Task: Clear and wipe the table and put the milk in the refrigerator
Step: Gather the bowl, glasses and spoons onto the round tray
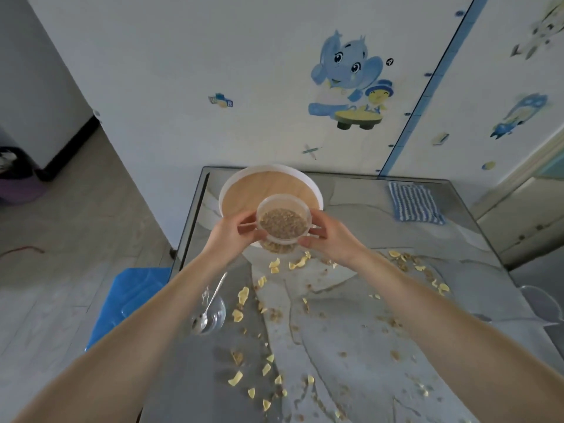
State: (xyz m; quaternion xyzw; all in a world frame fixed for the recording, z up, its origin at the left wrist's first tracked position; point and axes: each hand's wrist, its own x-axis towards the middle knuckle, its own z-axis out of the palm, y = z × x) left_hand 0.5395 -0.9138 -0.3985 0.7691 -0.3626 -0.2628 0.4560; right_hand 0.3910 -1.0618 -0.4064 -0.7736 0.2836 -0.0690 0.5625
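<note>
Held between left grip [232,236] and right grip [328,239], fingers curled round its sides: a clear tub [283,222] of grain, centre frame, above the tabletop [351,346]. Just behind, a round tray [271,184]. Upper right, a striped cloth [415,203]. Below, scattered flakes [242,296]; lower left, a glass bowl [219,312] with a spoon [213,296].
</note>
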